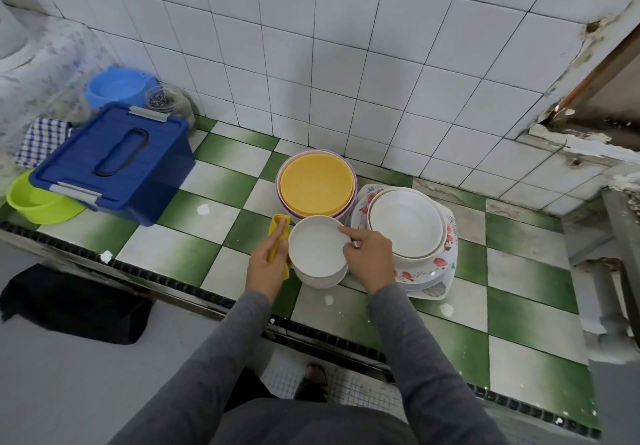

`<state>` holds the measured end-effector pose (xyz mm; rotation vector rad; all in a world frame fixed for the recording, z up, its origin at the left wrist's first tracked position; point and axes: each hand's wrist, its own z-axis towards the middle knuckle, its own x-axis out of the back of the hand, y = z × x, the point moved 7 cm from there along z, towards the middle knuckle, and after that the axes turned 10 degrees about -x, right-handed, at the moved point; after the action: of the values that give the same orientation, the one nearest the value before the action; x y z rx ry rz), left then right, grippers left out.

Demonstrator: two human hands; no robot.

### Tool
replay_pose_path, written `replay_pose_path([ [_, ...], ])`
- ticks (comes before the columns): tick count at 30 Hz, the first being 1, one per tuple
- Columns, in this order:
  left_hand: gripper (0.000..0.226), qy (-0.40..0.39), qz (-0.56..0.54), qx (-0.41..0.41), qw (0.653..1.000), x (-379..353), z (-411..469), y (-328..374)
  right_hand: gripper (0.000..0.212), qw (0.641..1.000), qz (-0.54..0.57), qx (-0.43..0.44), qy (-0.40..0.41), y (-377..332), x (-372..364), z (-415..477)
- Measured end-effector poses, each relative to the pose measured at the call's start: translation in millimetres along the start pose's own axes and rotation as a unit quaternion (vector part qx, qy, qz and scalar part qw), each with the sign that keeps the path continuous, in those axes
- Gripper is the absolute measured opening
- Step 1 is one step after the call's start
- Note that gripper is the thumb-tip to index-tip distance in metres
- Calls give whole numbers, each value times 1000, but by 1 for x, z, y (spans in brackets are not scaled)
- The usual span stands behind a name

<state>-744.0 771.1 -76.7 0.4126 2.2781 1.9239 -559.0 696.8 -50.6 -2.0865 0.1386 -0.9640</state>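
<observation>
two hands at work over a green-and-white tiled table (194, 254). the left hand (266, 264) is closed round a folded yellow cloth (280, 233), fingers curled about it, and the cloth lies against the left wall of the white bowl (315, 247). the right hand (369, 257) pinches the right rim of that bowl, with the forefinger laid along the edge. the white bowl sits between the two hands, topmost of a short stack of bowls (322, 280) standing on the table. just beyond the left hand: a yellow dish (317, 185) nested in a pale bowl. just to the right of the right hand: a pile of flowered plates (426, 271) bearing a shallow dish (405, 223). well to the left of the left hand: a blue lidded box (114, 164) and a lime-green basin (38, 202).
</observation>
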Motion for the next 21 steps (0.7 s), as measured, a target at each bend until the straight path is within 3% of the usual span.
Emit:
replay_pose_path([
  [10, 49, 11, -21, -3, 1000, 2, -13, 3, 39, 999, 51, 12, -1, 5, 1, -16],
  [15, 53, 17, -21, -6, 1000, 1, -16, 4, 33, 996, 60, 61, 5, 3, 4, -21],
  [18, 54, 20, -17, -9, 1000, 4, -15, 7, 30, 991, 99, 81, -43, 8, 2, -22],
  [21, 53, 16, -13, -10, 1000, 6, -14, 13, 31, 968, 189, 57, -153, 19, -9, -25],
])
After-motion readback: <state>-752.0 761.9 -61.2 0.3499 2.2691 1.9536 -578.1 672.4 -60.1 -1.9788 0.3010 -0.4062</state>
